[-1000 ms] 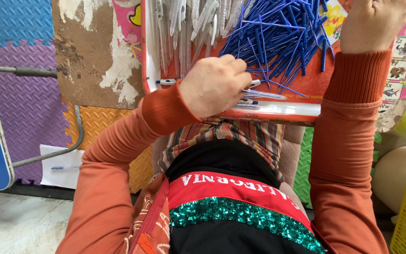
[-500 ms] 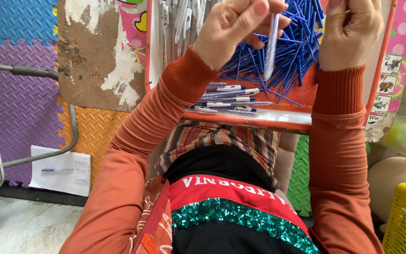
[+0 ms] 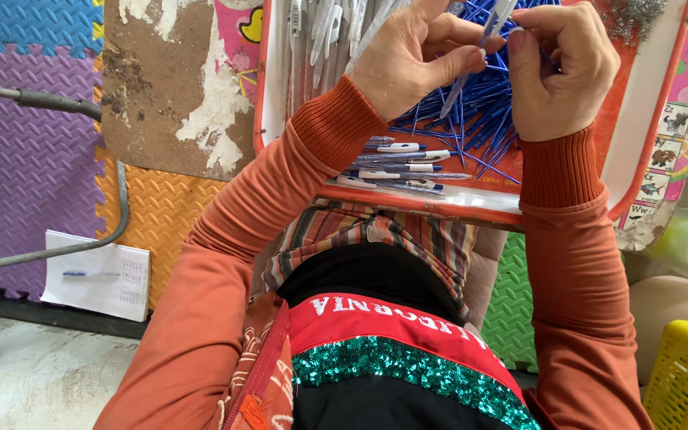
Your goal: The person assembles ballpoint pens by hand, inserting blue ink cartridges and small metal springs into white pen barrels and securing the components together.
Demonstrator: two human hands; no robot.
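Far left: foam floor mats (image 3: 33,151), a paper sheet (image 3: 97,275) with a blue pen lying on it, a bare patch of board (image 3: 169,87). Centre: orange tray (image 3: 471,199) holding clear barrels (image 3: 320,32), a heap of blue refills (image 3: 479,119) and a row of finished pens (image 3: 396,163) along its near edge; left hand (image 3: 408,56) above it, fingers pinched on a pen barrel (image 3: 471,68). Right: right hand (image 3: 559,68), fingers clenched on the same barrel's upper end; yellow basket (image 3: 686,374) at lower right.

Slim clear pen barrel (image 3: 462,80), tilted, pinched.
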